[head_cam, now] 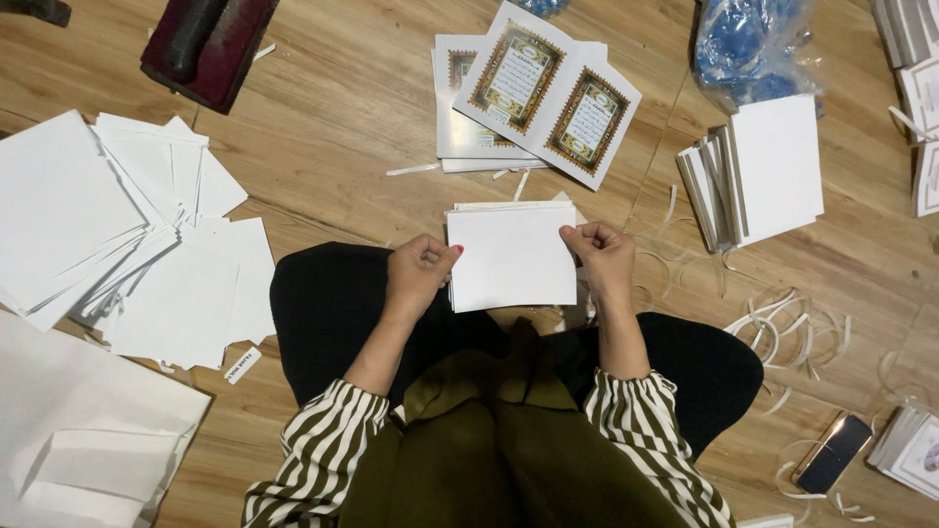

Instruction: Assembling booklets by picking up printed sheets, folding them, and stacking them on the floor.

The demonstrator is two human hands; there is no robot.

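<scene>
I sit on a wooden floor and hold a small stack of white cards (512, 256) in front of my knees. My left hand (421, 271) grips the stack's left edge. My right hand (599, 256) pinches its right edge near the top corner. The top card is blank white. Both sleeves are striped olive and white.
A spread pile of white sheets (127, 235) lies at the left, a large white paper (68, 430) at the lower left. Printed ornate leaflets (548, 93) lie ahead. A white card bundle (758, 171), blue plastic bag (748, 44), loose paper strips (782, 328) and a phone (831, 452) are at the right.
</scene>
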